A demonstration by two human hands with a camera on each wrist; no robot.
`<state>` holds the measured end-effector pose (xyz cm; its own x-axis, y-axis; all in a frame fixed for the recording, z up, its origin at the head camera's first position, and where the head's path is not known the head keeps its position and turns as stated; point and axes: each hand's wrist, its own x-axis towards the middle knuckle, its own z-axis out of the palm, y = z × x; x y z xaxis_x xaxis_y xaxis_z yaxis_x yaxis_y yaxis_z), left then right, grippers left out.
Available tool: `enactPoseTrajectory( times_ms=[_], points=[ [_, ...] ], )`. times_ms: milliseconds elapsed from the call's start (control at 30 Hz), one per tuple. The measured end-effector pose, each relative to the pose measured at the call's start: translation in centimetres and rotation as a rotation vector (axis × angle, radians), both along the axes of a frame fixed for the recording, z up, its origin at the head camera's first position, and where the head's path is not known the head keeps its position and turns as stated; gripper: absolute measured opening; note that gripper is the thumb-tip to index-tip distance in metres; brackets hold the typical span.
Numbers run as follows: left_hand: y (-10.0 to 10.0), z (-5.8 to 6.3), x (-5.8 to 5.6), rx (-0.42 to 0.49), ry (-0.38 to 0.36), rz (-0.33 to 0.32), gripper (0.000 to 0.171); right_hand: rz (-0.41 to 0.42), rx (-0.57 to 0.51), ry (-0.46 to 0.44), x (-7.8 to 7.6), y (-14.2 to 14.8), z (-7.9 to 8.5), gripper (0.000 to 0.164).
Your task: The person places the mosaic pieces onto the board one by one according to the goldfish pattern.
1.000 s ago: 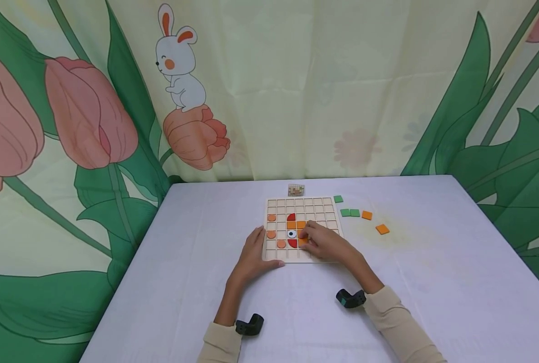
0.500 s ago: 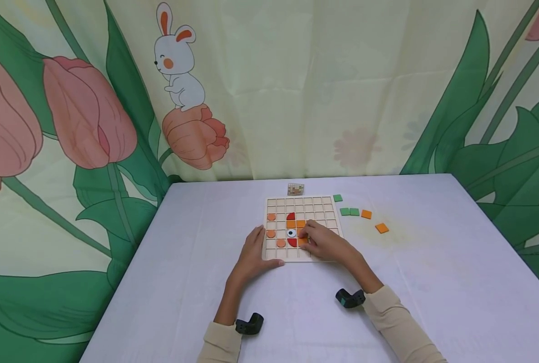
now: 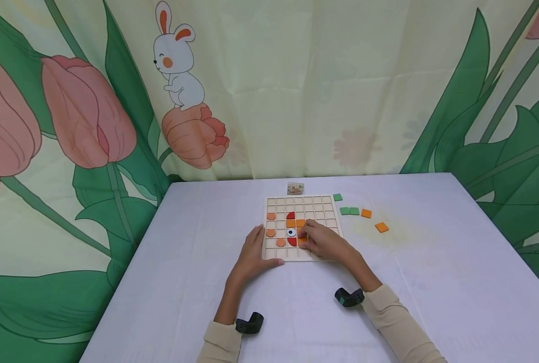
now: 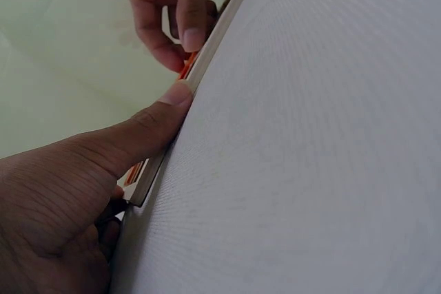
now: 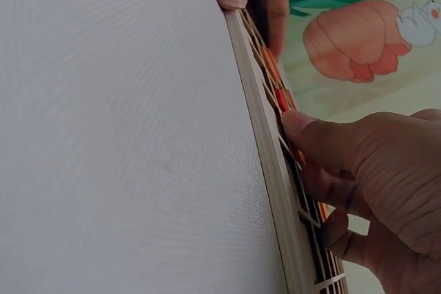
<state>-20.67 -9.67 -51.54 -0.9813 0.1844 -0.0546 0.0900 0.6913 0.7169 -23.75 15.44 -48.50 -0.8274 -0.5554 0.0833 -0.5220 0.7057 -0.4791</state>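
Note:
A pale wooden grid board lies on the table. My left hand holds its near left corner, the thumb along the front edge and the other fingers at the left side. My right hand is over the middle of the board with curled fingers, thumb and forefinger on an orange square tile, which they partly cover. Beside it in the grid sit a round eye tile, a red rounded tile below and another red tile above. More orange squares fill nearby cells.
Several round orange tiles sit in the board's left columns. Right of the board lie green squares and loose orange squares on the white cloth. A small patterned piece stands behind the board.
Both hands keep their places on the board and the tiles stay where they were. Only the head view shifts slightly.

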Motion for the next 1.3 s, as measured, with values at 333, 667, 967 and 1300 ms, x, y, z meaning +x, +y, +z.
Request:
enactPoseTrajectory(
  times_ms=[333, 667, 967, 1300],
  points=[
    [0.1, 0.0, 0.0, -0.009, -0.005, 0.003, 0.118, -0.023, 0.001, -0.034, 0.0, -0.1, 0.0, 0.026],
    [0.1, 0.2, -0.2, -0.011, -0.002, 0.000, 0.118, 0.002, -0.019, -0.006, -0.3, 0.1, 0.1, 0.025],
    [0.0, 0.2, 0.1, 0.004, 0.006, -0.005, 0.118, -0.023, -0.096, -0.037, -0.4, 0.8, 0.0, 0.017],
    [0.0, 0.1, 0.1, 0.008, 0.015, -0.004, 0.119, -0.172, -0.103, 0.002, -0.7, 3.4, -0.3, 0.020]
  ],
)
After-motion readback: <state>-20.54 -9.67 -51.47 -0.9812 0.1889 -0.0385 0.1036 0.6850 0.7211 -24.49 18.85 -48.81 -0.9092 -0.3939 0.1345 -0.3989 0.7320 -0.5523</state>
